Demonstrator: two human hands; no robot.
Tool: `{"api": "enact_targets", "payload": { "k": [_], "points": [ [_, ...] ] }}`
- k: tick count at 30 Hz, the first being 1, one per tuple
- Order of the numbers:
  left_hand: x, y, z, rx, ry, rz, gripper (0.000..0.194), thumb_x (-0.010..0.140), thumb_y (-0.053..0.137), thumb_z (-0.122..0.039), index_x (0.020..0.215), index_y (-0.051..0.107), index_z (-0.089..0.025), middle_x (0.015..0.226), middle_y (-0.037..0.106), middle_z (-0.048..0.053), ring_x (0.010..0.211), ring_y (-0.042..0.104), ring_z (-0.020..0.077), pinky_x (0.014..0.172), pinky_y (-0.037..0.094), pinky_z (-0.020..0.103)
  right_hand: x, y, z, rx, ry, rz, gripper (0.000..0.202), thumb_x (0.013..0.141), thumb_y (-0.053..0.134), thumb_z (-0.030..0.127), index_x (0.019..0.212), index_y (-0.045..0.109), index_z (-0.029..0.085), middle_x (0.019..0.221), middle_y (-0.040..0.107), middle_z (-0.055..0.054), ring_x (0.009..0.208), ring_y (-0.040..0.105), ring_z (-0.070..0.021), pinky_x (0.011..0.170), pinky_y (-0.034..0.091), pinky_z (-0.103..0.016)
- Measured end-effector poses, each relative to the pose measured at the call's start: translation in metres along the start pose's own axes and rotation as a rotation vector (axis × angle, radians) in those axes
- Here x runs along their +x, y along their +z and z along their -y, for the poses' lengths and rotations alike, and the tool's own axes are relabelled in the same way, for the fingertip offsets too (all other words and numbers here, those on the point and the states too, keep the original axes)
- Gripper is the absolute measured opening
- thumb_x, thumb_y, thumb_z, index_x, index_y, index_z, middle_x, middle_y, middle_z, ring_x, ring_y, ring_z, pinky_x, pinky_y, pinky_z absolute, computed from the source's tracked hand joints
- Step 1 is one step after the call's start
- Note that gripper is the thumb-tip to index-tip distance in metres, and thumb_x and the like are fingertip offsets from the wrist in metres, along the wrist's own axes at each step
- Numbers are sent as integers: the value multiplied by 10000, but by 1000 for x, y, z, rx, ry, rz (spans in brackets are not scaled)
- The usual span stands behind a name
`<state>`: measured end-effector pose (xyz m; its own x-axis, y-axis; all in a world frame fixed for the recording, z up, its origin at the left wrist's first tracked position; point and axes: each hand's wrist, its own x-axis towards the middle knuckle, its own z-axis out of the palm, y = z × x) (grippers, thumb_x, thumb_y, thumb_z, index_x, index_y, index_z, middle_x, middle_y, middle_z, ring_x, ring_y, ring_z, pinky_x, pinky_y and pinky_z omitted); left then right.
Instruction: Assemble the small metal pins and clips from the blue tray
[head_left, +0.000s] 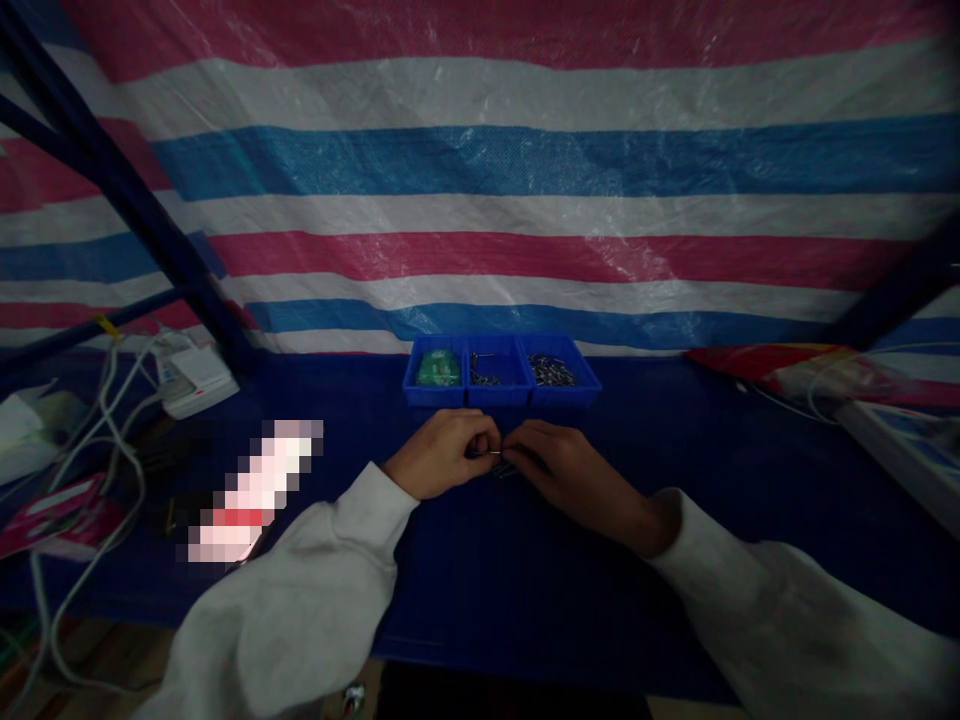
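Silvery and thin, a small metal piece point(491, 453) lies almost level across the narrow gap between two bare hands, its long axis running left to right. The left hand point(442, 455) has its thumb and curled forefinger drawn together, apparently pinching the piece. The right hand point(562, 470) has its fingertips bunched at the opposite end; whether they clamp it or only touch it, I cannot tell. Both hands look about equally near. Just beyond them, three blue bins point(499, 398) stand side by side on a blue table point(480, 590).
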<state>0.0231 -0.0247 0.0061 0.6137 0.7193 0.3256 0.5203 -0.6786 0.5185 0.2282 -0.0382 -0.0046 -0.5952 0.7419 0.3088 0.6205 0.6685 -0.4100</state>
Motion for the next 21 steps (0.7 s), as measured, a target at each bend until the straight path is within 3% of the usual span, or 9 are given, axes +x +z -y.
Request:
{"api": "enact_targets", "payload": {
  "k": [7,15,21],
  "points": [
    [0,-1,-1,24,37,-29,66,811,691,-159,842,637,-180,754,581,-27,721,569,121,668,420,240,-1,-2,5,85,-14,-42,135,954,515,183,910,643,179,875,657,-39,764,613,-159,692,457,-286],
    [-1,0,-4,-39,-23,-47,181,803,740,-269,899,609,-190,748,584,-43,665,561,105,616,407,227,1,-3,3,212,40,-76,148,922,531,158,834,646,191,780,666,0,669,597,-129,637,430,-252],
    [-2,3,-2,85,34,-141,87,880,656,-267,906,621,-192,842,606,-1,759,592,133,699,466,263,3,-5,2,224,125,-136,140,912,551,210,839,669,197,749,677,8,618,579,-125,610,418,-254]
  ]
}}
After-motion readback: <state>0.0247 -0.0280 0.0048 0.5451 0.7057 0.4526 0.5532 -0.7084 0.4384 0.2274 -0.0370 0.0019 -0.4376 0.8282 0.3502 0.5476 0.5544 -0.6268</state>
